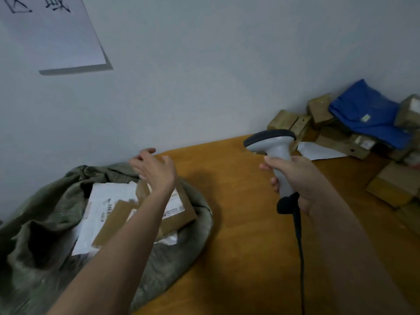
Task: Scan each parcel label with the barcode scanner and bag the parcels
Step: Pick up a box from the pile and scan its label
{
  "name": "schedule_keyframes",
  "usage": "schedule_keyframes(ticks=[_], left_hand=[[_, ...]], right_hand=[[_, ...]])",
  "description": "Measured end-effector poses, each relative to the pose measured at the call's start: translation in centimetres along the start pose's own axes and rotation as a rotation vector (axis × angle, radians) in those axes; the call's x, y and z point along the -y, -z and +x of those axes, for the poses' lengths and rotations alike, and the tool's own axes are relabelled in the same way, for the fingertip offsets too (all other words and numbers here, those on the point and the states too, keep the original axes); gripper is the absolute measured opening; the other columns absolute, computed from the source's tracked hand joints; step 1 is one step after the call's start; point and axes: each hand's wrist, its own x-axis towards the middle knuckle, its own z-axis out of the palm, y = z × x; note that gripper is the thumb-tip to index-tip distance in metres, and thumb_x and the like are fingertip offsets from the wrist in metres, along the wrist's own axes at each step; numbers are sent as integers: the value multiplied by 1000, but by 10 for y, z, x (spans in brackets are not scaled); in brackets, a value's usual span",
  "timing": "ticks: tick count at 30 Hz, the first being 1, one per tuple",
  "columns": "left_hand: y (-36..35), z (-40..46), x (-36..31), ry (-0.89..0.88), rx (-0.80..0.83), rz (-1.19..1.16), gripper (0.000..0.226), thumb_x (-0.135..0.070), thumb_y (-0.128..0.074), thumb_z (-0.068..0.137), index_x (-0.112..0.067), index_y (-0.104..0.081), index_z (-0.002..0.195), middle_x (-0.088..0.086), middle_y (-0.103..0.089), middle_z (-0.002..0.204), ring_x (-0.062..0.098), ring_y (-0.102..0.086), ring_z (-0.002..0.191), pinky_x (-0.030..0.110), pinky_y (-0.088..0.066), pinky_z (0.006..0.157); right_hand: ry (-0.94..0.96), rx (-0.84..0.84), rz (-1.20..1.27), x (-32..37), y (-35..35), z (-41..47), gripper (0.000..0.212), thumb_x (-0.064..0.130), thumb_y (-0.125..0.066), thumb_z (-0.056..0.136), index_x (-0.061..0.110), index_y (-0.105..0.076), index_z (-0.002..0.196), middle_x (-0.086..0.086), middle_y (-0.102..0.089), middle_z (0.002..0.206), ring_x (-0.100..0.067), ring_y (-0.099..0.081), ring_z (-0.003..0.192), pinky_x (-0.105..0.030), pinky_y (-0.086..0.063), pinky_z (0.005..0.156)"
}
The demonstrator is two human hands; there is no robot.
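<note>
My right hand (293,176) grips the handle of a grey barcode scanner (271,144), held above the wooden table (238,223), its black cable (300,258) hanging down. My left hand (154,171) hovers with fingers spread and nothing in it above the mouth of a grey-green sack (34,235) at the table's left edge. Inside the sack lie a brown cardboard parcel (179,214) with a white label, a white mailer (100,212) with a barcode, and another brown box (113,223), partly hidden by my forearm.
A heap of brown cardboard parcels (329,123) and a blue plastic mailer (366,114) fills the table's far right corner against the wall. A white envelope (318,151) lies in front of them. More boxes (395,185) sit along the right edge. A paper sign (50,35) hangs on the wall.
</note>
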Motion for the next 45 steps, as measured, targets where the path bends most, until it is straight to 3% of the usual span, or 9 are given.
schedule_keyframes(ticks=[7,11,14,20,28,32,35,39,45], left_hand=[[-110,-52,-55,-50,159,43,26,-8,-57,88,-13,-51,113,12,-32,130,30,-35,124,41,-30,108],[-182,-81,-86,-66,193,69,27,-8,-59,88,-11,-51,113,12,-33,128,32,-40,119,45,-36,105],[-243,-104,-108,-70,253,96,29,-8,-60,88,-9,-51,115,13,-33,128,32,-42,118,41,-37,103],[-344,-134,-137,-151,476,163,41,-16,-65,89,-11,-49,126,8,-35,132,26,-44,120,35,-41,99],[-450,-136,-153,-122,744,237,64,-29,-74,84,-9,-43,137,9,-47,134,25,-45,123,34,-41,98],[-465,-138,-149,-84,714,150,44,-18,-69,88,-7,-52,126,9,-59,119,17,-53,96,25,-41,74],[-451,-147,-136,-159,682,98,41,-18,-71,85,-10,-55,122,1,-55,111,17,-53,98,24,-40,76],[-401,-167,-104,-417,676,155,41,-14,-77,77,-15,-55,112,-6,-47,107,11,-45,98,16,-34,79],[-307,-202,-49,-808,641,449,53,-10,-85,58,-14,-57,103,6,-55,105,19,-41,93,35,-51,73]], right_hand=[[60,-124,60,12,102,61,14,21,-65,93,8,-65,99,-11,-66,94,-7,-52,50,-21,-44,47],[87,-140,54,30,170,121,25,19,-65,92,-2,-65,104,-8,-56,68,-5,-49,41,-17,-42,40],[83,-120,69,36,212,165,20,18,-66,91,0,-63,99,-10,-57,66,-10,-48,43,-20,-43,43],[56,-108,147,35,259,238,12,16,-67,90,7,-62,97,-14,-61,91,-7,-52,51,-23,-45,50],[-106,-116,151,10,292,304,15,17,-72,88,9,-67,99,-4,-59,73,-6,-53,48,-19,-43,44],[-148,-126,145,-7,302,321,16,18,-72,87,12,-66,101,-3,-61,73,-8,-54,53,-24,-45,52],[-166,-143,139,-17,307,321,17,18,-72,87,12,-66,102,-5,-62,76,-10,-54,53,-26,-45,54],[-188,-142,160,-23,305,300,13,15,-70,88,10,-65,99,-4,-58,72,-9,-52,47,-23,-43,46],[-201,-126,105,-31,286,239,12,17,-71,88,11,-66,97,-5,-58,63,-12,-52,49,-27,-43,51]])
